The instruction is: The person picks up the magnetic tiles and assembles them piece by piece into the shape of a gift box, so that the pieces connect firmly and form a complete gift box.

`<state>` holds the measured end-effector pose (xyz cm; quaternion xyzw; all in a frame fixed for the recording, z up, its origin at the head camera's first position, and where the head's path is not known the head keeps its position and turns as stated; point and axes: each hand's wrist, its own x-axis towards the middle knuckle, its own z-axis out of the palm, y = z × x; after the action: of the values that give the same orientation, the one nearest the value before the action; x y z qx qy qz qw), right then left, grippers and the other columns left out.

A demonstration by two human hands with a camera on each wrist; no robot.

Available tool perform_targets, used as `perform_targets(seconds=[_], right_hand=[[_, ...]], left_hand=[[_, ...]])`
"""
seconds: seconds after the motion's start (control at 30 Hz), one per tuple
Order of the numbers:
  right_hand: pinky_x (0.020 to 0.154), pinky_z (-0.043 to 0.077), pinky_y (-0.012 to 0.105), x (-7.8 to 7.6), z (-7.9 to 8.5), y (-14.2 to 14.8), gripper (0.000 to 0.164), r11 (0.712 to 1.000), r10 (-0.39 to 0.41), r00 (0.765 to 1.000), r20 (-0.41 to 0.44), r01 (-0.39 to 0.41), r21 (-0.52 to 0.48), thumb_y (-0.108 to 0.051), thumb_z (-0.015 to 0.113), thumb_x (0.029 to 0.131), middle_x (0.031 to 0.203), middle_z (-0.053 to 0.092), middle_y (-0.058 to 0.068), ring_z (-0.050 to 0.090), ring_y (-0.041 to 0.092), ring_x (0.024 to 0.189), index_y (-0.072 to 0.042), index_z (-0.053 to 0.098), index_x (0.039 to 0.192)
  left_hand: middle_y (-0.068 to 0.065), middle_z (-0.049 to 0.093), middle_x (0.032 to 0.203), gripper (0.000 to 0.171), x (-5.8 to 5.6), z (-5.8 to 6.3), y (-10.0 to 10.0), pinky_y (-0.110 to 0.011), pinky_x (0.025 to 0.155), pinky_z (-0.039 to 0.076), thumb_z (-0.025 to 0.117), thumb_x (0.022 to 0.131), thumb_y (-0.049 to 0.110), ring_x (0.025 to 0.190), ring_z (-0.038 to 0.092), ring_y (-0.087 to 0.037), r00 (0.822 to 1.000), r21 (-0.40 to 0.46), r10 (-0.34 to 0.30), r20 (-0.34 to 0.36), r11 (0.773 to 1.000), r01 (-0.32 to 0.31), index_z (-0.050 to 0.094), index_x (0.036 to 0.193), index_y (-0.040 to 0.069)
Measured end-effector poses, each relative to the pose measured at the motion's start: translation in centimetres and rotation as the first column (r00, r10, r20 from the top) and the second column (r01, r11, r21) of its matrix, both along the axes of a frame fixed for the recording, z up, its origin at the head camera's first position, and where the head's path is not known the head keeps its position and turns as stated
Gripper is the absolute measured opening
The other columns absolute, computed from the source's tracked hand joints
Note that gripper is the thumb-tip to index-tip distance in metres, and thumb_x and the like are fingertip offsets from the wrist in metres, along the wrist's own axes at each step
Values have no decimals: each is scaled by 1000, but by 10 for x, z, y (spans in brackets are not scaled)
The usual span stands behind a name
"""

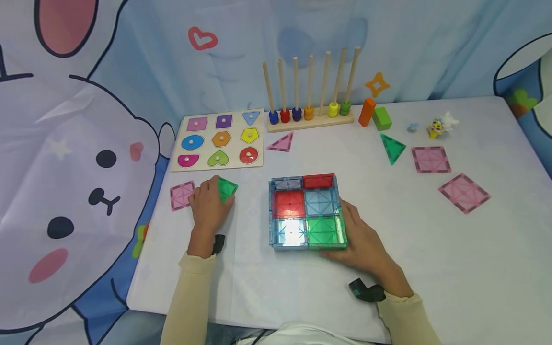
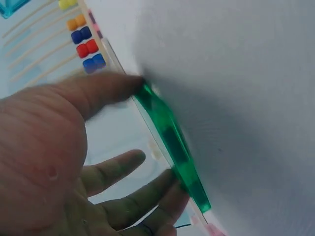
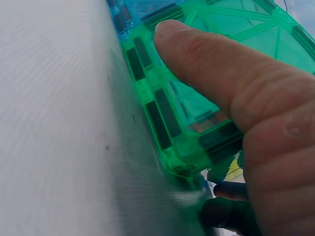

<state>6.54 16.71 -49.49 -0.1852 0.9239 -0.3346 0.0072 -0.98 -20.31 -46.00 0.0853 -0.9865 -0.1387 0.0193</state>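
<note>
On the white-covered table (image 1: pixel 258 287), a green magnetic tile (image 1: pixel 226 188) is pinched between thumb and fingers, on the right side of the left hand (image 1: pixel 209 206), while a magnetic-tile box (image 1: pixel 321 232) is gripped at its near right corner by the right hand (image 1: pixel 366 244).

The tile block (image 1: pixel 306 211) lies before the peg rack (image 1: pixel 308 124).

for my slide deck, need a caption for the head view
At a white table, left hand holds a green tile, right hand grips a translucent tile box.
</note>
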Motion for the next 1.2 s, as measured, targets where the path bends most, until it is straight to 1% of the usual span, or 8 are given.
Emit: perform_targets(seconds=[0.23, 0.37, 0.47, 0.63, 0.7, 0.87, 1.1, 1.2], right_hand=[[79, 53, 42, -1, -2, 0, 124, 1000, -4, 1000, 17, 4, -13, -69, 75, 58, 149, 28, 2, 51, 18, 113, -21, 11, 152], [81, 53, 43, -2, -2, -1, 125, 1000, -5, 1000, 27, 6, -14, -68, 77, 57, 149, 28, 1, 50, 19, 115, -21, 12, 152], [81, 53, 42, -2, -2, -1, 126, 1000, -11, 1000, 25, 11, -11, -68, 77, 56, 150, 27, 0, 50, 18, 116, -21, 12, 152], [80, 53, 42, -2, 0, 1, 125, 1000, -10, 1000, 15, 10, -27, -68, 77, 56, 149, 29, 0, 51, 17, 115, -22, 12, 152], [80, 53, 43, -1, 0, 1, 125, 1000, -6, 1000, 16, 7, -31, -68, 77, 56, 149, 29, 1, 51, 17, 115, -21, 12, 152], [82, 52, 44, 0, -2, -1, 125, 999, 2, 1000, 24, -1, -38, -69, 77, 55, 150, 28, 0, 50, 17, 117, -22, 13, 152], [81, 53, 42, -2, -2, 1, 124, 1000, -1, 1000, 8, 2, -27, -70, 75, 56, 149, 29, 0, 51, 16, 115, -21, 13, 152], [81, 53, 42, -2, -1, 2, 124, 1000, -2, 1000, 12, 3, -26, -69, 75, 57, 149, 29, -1, 50, 15, 116, -20, 13, 152]], left_hand=[[-12, 50, 123, 74, -1, 12, 12, -51, 84, 43, 79, 68, 42, 109, 45, -31, 993, 87, -94, -72, 991, 100, 50, 133, 22], [-5, 49, 125, 65, 0, 37, 27, -45, 80, 49, 79, 69, 42, 112, 44, -25, 946, 154, -248, -210, 947, 283, 57, 128, 30], [0, 48, 125, 64, 0, 62, 45, -43, 84, 47, 80, 69, 43, 113, 42, -20, 861, 122, -422, -283, 875, 469, 58, 128, 32], [2, 50, 124, 60, -3, 83, 79, -43, 93, 38, 78, 70, 47, 115, 42, -16, 661, 39, -713, -233, 672, 739, 61, 125, 30], [2, 50, 123, 58, -5, 82, 89, -42, 93, 36, 76, 71, 49, 115, 42, -16, 624, 29, -760, -180, 630, 776, 62, 124, 30], [3, 51, 121, 57, -11, 70, 100, -41, 92, 35, 76, 70, 51, 112, 43, -18, 623, 12, -777, -92, 625, 781, 63, 122, 31], [4, 50, 125, 58, -15, 64, 100, -43, 93, 35, 77, 71, 47, 114, 42, -18, 628, 28, -775, -66, 628, 778, 61, 124, 31], [5, 49, 128, 58, -14, 62, 99, -42, 92, 36, 77, 72, 46, 117, 41, -16, 642, 58, -764, -59, 640, 766, 59, 125, 32]])
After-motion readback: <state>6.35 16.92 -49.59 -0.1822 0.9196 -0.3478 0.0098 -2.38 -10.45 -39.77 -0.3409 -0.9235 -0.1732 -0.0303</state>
